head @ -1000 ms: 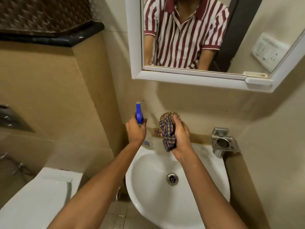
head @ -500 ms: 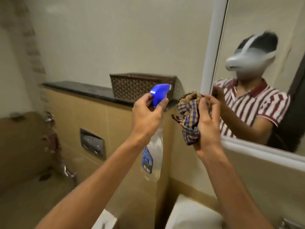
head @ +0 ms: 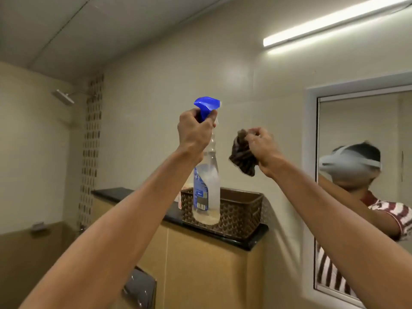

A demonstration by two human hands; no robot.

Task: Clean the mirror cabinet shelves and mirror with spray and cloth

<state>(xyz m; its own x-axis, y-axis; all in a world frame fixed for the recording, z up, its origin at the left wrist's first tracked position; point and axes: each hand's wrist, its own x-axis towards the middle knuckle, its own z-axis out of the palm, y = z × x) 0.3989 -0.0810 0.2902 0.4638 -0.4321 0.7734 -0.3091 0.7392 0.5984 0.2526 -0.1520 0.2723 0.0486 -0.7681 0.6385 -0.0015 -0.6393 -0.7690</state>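
My left hand (head: 194, 132) grips the neck of a clear spray bottle (head: 207, 184) with a blue trigger head, held upright at head height in front of the wall. My right hand (head: 262, 148) holds a bunched dark checked cloth (head: 242, 157), raised just right of the bottle. The white-framed mirror cabinet (head: 311, 152) hangs at the right edge, its door closed; the glass reflects a person in a striped shirt. Both hands are left of the mirror and apart from it. The shelves inside are hidden.
A brown woven basket (head: 236, 217) sits on a black ledge (head: 116, 194) behind the bottle. A flush plate (head: 140, 288) is on the panel below. A shower head (head: 63, 97) hangs at the far left, a tube light (head: 330, 25) above the mirror.
Both hands have risen from over the basin to head height with bottle and cloth. The view has swung up and left, so the basin is out of sight.
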